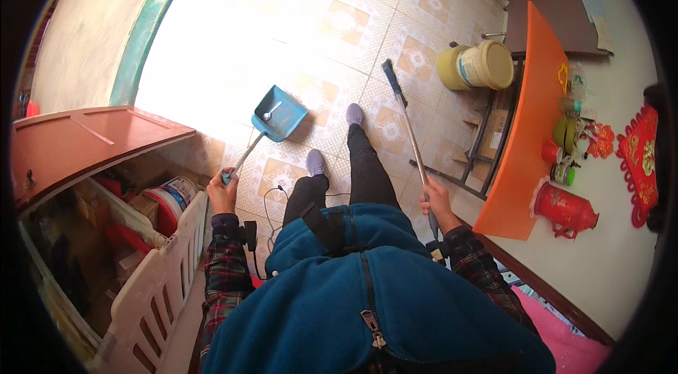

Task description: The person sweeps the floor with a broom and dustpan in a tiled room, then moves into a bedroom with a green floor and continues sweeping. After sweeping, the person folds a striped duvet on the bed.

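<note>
My left hand [223, 194] is closed round the end of the long handle of a blue dustpan [288, 124]. The pan is in front of my left foot, over the tiled floor, with a small white spoon-like piece [271, 112] lying in it. On the other side, my right hand [438, 206] grips the grey lower part of a broom's long stick [412, 135]. The broom's narrow dark head [391, 76] points away from me, ahead and to the right of my right foot. Pan and broom head are well apart.
At the right stands an orange-edged table [519, 162] bearing a red thermos [565, 210], cups and jars. Beside its frame is a lidded bucket [486, 64]. A reddish cabinet [92, 148] and a white slatted crib-like panel [159, 303] flank my left. A thin cable [267, 208] trails by my left leg.
</note>
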{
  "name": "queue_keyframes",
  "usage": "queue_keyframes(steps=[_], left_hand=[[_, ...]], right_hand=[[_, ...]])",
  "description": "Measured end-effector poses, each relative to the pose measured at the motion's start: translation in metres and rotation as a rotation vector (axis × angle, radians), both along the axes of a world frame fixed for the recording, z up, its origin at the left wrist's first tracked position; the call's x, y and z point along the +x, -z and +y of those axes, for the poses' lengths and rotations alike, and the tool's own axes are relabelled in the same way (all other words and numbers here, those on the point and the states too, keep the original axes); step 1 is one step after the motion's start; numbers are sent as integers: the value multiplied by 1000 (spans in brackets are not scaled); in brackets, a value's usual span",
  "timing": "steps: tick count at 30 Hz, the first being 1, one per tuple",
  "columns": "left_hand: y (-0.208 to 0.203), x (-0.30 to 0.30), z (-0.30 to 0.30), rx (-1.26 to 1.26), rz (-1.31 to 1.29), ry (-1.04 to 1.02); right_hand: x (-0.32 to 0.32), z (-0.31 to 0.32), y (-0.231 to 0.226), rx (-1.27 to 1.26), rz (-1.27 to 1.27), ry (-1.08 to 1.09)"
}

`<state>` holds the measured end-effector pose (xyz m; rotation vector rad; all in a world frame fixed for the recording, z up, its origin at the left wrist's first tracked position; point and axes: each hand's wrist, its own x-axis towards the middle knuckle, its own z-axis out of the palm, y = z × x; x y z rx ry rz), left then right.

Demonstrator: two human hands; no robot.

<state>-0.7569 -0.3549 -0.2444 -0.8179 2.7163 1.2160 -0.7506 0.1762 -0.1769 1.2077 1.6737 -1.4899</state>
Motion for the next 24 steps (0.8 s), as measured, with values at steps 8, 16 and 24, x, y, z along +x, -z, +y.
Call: queue_keyframes(steps=[8, 16, 24], left_hand=[[-9, -9, 7, -36, -45, 15], [-7, -11, 14, -3, -58, 45], [3, -24, 38, -43, -140, 137]], right_hand=[[-53, -12, -19, -39, 31, -26], [-59, -13, 3, -71, 35, -4], [-83, -23, 108, -145, -50, 190]])
